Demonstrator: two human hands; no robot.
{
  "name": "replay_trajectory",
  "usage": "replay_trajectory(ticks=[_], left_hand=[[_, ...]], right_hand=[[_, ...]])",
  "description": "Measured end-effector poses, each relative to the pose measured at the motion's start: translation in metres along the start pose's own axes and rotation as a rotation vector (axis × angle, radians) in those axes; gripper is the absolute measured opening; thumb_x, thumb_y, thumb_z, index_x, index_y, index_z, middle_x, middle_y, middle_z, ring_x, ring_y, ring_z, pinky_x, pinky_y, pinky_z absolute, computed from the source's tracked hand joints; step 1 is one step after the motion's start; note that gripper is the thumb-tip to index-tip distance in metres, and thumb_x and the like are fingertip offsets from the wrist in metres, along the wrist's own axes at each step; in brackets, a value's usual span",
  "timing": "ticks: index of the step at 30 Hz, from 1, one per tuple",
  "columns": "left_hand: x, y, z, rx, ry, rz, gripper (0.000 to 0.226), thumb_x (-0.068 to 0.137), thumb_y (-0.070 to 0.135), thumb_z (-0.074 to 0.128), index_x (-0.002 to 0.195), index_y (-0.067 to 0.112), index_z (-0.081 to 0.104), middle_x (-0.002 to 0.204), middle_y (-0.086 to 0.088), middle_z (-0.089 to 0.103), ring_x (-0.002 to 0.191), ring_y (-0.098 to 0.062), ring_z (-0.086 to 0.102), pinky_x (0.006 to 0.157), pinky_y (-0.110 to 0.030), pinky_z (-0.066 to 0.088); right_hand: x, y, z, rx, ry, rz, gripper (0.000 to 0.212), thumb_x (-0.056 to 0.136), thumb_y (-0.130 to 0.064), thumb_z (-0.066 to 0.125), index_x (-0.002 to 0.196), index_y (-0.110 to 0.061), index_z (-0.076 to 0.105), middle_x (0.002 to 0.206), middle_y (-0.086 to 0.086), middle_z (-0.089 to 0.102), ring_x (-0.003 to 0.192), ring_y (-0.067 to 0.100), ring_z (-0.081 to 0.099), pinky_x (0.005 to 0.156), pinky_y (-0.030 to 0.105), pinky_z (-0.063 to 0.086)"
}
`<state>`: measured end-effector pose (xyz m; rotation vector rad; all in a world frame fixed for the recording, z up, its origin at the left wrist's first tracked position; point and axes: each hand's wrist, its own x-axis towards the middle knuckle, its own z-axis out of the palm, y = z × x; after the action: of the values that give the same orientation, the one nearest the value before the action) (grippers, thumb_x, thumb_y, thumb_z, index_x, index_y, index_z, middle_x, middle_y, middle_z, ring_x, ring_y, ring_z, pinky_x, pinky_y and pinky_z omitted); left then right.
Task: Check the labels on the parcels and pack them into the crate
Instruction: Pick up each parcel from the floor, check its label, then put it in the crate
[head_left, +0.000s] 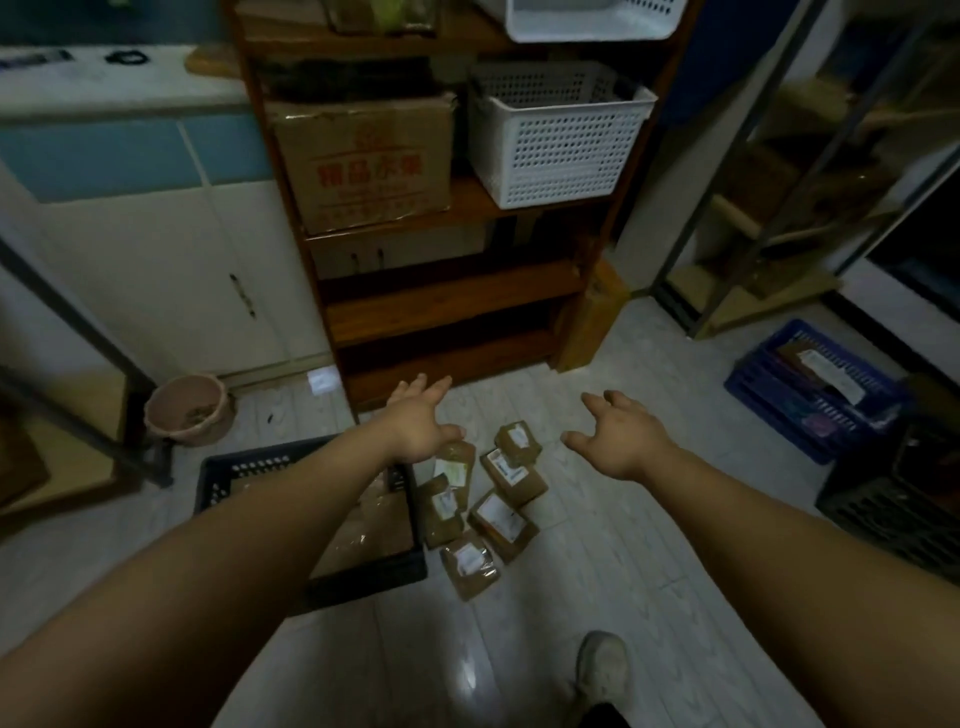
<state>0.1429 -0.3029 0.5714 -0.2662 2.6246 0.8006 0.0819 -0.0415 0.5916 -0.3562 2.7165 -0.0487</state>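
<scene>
Standing over a pale tiled floor (623, 561), a person stretches both bare arms forward and down. The left hand (421, 423) is released, its fingers straight and spread, holding nothing; it hangs above the far right corner of a black plastic slotted crate (363, 579) that sits on the floor. The hand's thumb overlaps one parcel in the view, but whether it touches it cannot be told. The right hand (621, 441) is likewise released, with fingers loosely fanned and empty, well apart from the left and to the right of the parcels.

Six small brown paper-wrapped parcels with white labels (501, 522) lie in a loose cluster on the floor just beside the crate's right wall, labels facing up, several touching or overlapping one another at odd angles. Inside the crate lie more brown wrapped packets (374, 525), partly hidden by the left forearm.

Beyond the hands stands a dark wooden shelf unit (452, 306). One shelf carries a worn brown cardboard box with red printed characters (363, 161), and next to it a white perforated plastic basket (558, 140). A blue plastic crate (769, 384) holding labelled packets rests on the floor at the right, and a pinkish round bucket (189, 410) stands at the left near the white cabinet doors. A pale grey shoe (605, 667) shows at the floor's near edge
</scene>
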Motion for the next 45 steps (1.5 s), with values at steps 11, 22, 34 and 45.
replay_trajectory(ticks=[11, 22, 34, 45], left_hand=[[0.121, 0.124, 0.08, -0.123, 0.016, -0.174, 0.077, 0.089, 0.049, 0.054, 0.15, 0.025, 0.013, 0.159, -0.008, 0.003, 0.144, -0.029, 0.004, 0.116, -0.043, 0.014], [0.157, 0.025, 0.235, -0.055, -0.118, -0.265, 0.08, 0.092, 0.043, 0.052, 0.15, 0.015, 0.004, 0.158, -0.008, 0.008, 0.144, -0.027, 0.013, 0.116, -0.033, 0.014], [0.36, -0.177, 0.499, 0.035, 0.012, -0.226, 0.082, 0.086, 0.041, 0.058, 0.149, 0.015, 0.012, 0.146, -0.016, 0.031, 0.131, -0.033, 0.034, 0.108, -0.043, 0.03], [0.417, -0.208, 0.558, -0.174, 0.032, -0.365, 0.072, 0.083, 0.035, 0.067, 0.14, 0.01, 0.031, 0.136, -0.013, 0.048, 0.117, -0.026, 0.05, 0.099, -0.038, 0.042]], right_hand=[[0.109, 0.157, -0.027, -0.058, -0.067, -0.165, 0.078, 0.088, -0.063, 0.042, 0.15, -0.023, 0.016, 0.157, 0.011, 0.016, 0.141, 0.031, 0.02, 0.112, 0.045, 0.024], [0.213, 0.175, 0.15, 0.057, -0.222, -0.263, 0.075, 0.082, -0.066, 0.046, 0.144, -0.027, 0.03, 0.145, 0.009, 0.038, 0.127, 0.032, 0.04, 0.099, 0.042, 0.035], [0.37, 0.131, 0.549, 0.475, -0.403, -0.328, 0.066, 0.084, -0.038, 0.067, 0.139, -0.021, 0.035, 0.14, 0.003, 0.047, 0.13, 0.024, 0.045, 0.104, 0.046, 0.041], [0.414, 0.144, 0.631, 0.808, -0.63, 0.021, 0.056, 0.077, -0.029, 0.075, 0.127, -0.017, 0.052, 0.131, 0.006, 0.058, 0.117, 0.023, 0.055, 0.099, 0.042, 0.046]])
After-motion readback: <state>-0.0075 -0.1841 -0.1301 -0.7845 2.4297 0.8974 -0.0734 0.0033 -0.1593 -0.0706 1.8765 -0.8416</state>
